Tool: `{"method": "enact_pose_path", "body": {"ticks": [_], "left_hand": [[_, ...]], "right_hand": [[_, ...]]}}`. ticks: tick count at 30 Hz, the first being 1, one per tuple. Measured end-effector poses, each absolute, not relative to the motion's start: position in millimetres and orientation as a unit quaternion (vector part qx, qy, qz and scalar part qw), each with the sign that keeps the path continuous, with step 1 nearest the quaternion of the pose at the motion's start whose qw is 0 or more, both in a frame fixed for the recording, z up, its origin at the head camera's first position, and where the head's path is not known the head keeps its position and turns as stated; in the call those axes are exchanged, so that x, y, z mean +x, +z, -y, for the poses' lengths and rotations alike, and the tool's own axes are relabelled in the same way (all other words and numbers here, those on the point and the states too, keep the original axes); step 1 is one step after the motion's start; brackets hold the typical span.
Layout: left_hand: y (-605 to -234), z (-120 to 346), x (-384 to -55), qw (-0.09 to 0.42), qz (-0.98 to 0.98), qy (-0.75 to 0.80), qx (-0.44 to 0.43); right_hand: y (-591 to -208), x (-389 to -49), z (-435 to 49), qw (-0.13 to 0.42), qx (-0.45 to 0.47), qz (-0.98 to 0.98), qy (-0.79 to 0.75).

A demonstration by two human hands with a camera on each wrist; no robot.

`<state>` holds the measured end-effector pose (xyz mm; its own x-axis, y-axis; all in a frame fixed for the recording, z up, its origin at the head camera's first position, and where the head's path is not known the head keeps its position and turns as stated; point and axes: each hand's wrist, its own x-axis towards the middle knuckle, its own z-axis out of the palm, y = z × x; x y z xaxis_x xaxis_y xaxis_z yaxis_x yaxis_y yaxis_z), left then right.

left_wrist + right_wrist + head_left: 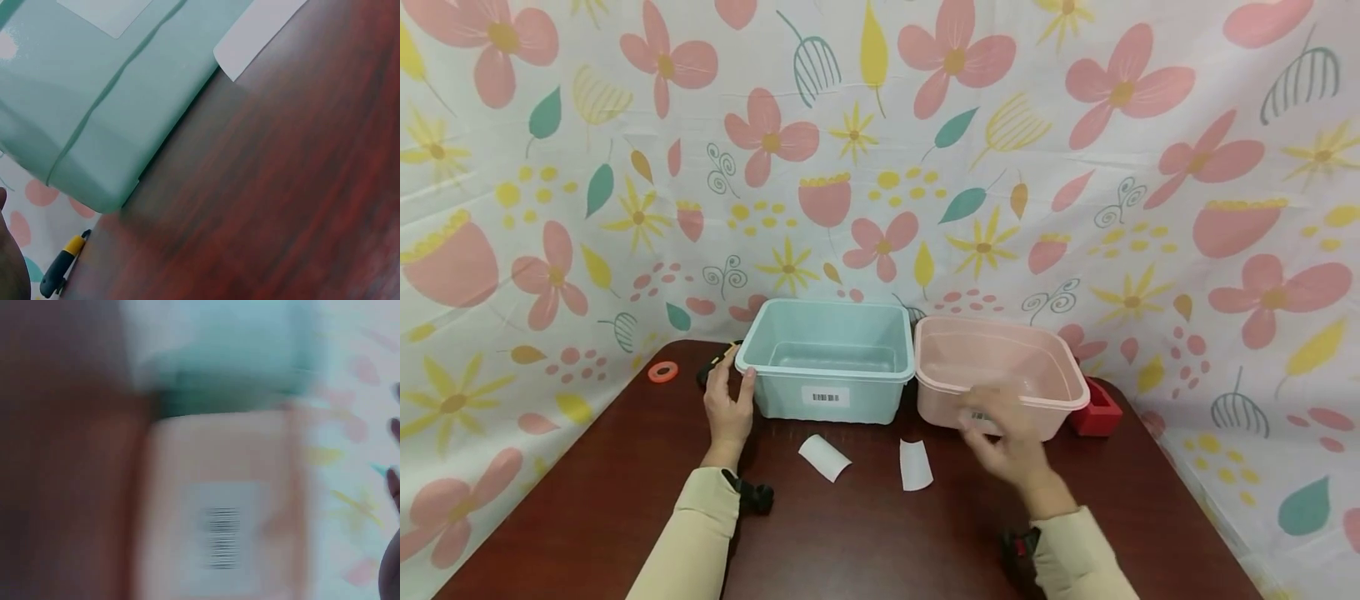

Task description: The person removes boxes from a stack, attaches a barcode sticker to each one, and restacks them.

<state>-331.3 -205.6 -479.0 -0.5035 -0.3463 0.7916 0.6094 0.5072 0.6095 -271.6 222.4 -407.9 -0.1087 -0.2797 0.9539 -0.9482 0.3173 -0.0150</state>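
A light blue plastic bin (pixel 831 400) with a white barcode label stands at the back of the table. At its left front corner is my left hand (pixel 728 410), the thumb near the bin's wall and the fingers apart along its left side. To the right stands a pink plastic bin (pixel 940 400), also with a barcode label (pixel 224 537). My right hand (pixel 1011 437), blurred by motion, is in front of the pink bin and covers part of its label. Its fingers are slightly bent, with nothing visible between them.
Two white paper pieces, a left one (pixel 825 457) and a right one (pixel 915 465), lie before the bins. An orange tape roll (pixel 662 372) is at far left. A black-and-yellow tool (pixel 62 265) lies beside the blue bin; a red box (pixel 1097 410) stands right of the pink bin.
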Motion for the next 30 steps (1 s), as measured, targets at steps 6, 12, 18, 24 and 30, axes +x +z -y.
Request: {"method": "enact_pose_path", "body": {"ticks": [6, 12, 18, 24, 30], "left_hand": [[-478, 204, -335, 0.481, 0.724, -0.485, -0.095], [-474, 208, -333, 0.47, 0.727, -0.491, -0.097], [-481, 204, -330, 0.468, 0.723, -0.497, -0.103], [-481, 207, -333, 0.472, 0.722, -0.495, -0.105], [-478, 208, -330, 0.466, 0.728, -0.493, -0.101]], "right_hand": [[-353, -286, -303, 0.507, 0.335, 0.718, 0.338], [-387, -294, -367, 0.325, 0.039, 0.826, 0.46], [-409, -300, -382, 0.229, -0.03, 0.863, 0.449], [-421, -307, -381, 0.254, -0.012, 0.874, 0.414], [-426, -310, -377, 0.222, -0.064, 0.886, 0.402]]}}
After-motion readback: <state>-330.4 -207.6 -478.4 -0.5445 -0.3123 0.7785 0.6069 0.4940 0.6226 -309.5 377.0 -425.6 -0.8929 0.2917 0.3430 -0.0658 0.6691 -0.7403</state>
